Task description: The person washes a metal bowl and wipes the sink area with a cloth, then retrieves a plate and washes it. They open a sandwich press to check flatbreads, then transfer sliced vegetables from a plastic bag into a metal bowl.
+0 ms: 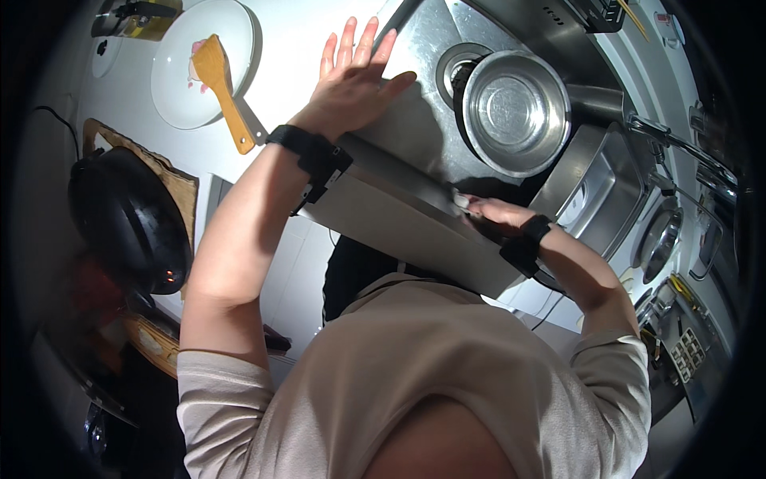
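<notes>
My left hand (359, 84) is held palm down with its fingers apart, over the border between the white countertop (287, 54) and the steel sink (428, 30). It holds nothing; I cannot tell whether it touches the surface. At the sink's front edge, my right hand (499, 214) has its fingers closed around a small white thing (461, 200), perhaps a crumpled cloth, mostly hidden by the fingers. Inside the sink, beyond my right hand, a round stainless steel bowl (514, 114) partly covers the drain (461, 66). Nothing shows inside the bowl.
A wooden spatula (221, 96) lies across a white plate (170, 66) with pink marks. A black pan (131, 221) rests on a wooden board (192, 191) at left. To the right are a rectangular steel basin (622, 173) and the faucet (682, 143).
</notes>
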{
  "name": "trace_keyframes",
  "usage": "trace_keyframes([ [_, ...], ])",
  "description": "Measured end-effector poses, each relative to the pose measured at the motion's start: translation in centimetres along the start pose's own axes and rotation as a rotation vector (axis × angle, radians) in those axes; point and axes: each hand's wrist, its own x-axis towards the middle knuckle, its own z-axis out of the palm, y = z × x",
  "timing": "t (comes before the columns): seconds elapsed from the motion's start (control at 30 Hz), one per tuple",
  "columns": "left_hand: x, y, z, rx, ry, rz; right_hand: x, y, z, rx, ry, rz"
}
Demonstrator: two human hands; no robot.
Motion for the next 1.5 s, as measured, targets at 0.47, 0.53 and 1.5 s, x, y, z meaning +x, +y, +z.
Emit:
trace_keyframes([
  [0.47, -0.2, -1.3, 0.8, 0.065, -0.480, 0.316, 1.4, -1.8, 1.1, -0.080, -0.093, 0.117],
  [0.53, -0.1, -1.7, 1.5, 0.048, -0.407, 0.356, -1.5, 0.8, -0.6, -0.020, 0.116, 0.124],
  [1.5, -0.3, 0.9, -1.4, -0.010, 0.187, 0.035, 13.0, -12.0, 5.2, -0.636, -0.352, -0.650],
])
